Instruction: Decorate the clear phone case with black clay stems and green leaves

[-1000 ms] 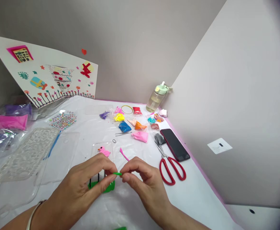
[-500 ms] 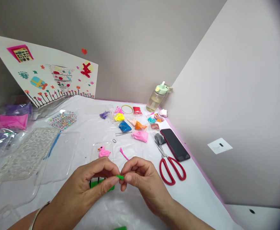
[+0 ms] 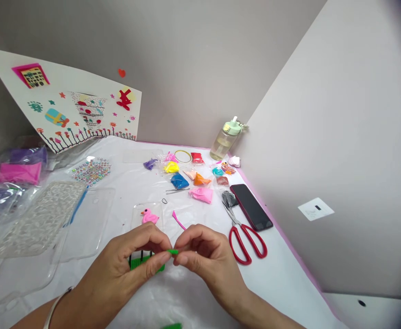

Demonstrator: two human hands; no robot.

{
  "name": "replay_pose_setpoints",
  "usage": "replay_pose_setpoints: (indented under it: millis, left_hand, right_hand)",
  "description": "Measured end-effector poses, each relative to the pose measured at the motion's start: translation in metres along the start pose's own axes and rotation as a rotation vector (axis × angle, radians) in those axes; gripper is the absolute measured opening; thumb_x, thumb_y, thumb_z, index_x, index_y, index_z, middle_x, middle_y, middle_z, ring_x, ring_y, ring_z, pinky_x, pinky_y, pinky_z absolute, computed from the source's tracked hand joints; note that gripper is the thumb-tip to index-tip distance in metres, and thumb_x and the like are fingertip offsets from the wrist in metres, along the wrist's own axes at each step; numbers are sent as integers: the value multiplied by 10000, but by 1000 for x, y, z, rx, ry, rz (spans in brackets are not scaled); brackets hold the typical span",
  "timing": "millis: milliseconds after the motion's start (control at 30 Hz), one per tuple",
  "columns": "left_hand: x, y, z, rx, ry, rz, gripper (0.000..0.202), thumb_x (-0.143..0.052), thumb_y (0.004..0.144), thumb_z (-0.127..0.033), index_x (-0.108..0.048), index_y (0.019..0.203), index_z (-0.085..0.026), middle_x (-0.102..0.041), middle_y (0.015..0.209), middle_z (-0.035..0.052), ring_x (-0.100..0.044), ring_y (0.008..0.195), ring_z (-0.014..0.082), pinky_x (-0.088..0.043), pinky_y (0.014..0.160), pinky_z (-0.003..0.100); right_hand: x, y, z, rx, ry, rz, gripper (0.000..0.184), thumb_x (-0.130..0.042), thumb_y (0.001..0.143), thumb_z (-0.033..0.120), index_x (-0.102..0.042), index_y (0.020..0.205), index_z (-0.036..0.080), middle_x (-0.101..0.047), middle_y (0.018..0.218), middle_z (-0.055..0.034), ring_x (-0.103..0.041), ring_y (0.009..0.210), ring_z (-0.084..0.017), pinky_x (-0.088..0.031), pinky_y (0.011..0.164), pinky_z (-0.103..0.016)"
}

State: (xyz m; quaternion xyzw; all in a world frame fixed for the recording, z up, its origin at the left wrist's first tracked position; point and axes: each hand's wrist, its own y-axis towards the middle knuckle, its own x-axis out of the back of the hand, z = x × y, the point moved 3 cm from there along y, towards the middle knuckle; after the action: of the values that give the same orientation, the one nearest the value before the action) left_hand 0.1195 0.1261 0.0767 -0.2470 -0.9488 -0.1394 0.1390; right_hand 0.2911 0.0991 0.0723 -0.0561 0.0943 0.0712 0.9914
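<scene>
Both my hands are raised over the table's front middle. My left hand (image 3: 130, 258) and my right hand (image 3: 203, 256) pinch a small green clay roll (image 3: 173, 252) between their fingertips. Just below my left hand lies a clear phone case (image 3: 146, 211) bearing a pink clay duck (image 3: 150, 217). A green clay strip (image 3: 142, 262) and thin black lines sit on the case, partly hidden by my left hand. A curved pink clay strip (image 3: 177, 220) lies just above my right hand.
Red-handled scissors (image 3: 245, 242) and a black smartphone (image 3: 251, 207) lie to the right. Bagged coloured clay (image 3: 200, 195) spreads behind them, near a water bottle (image 3: 224, 140). On the left are textured clear plastic cases (image 3: 38, 219), a rhinestone sheet (image 3: 91, 171), and a decorated paper (image 3: 66, 103) against the wall.
The green clay roll and both hands have risen slightly, and the roll has shifted a little to the right. My left hand now covers more of the green strip.
</scene>
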Motion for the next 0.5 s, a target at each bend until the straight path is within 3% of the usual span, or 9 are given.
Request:
replay_pose_setpoints:
  millis: [500]
  left_hand:
    - [0,-2,-1,-82,92,-15,106,-594,935,-229,-673,886,-281,-693,785,-66,-667,720,113,-518,660,196]
  right_hand:
    - [-1,-5,3,133,-239,-53,51,-784,809,256,-755,806,214,-700,797,-6,-642,769,-157,-511,738,-269]
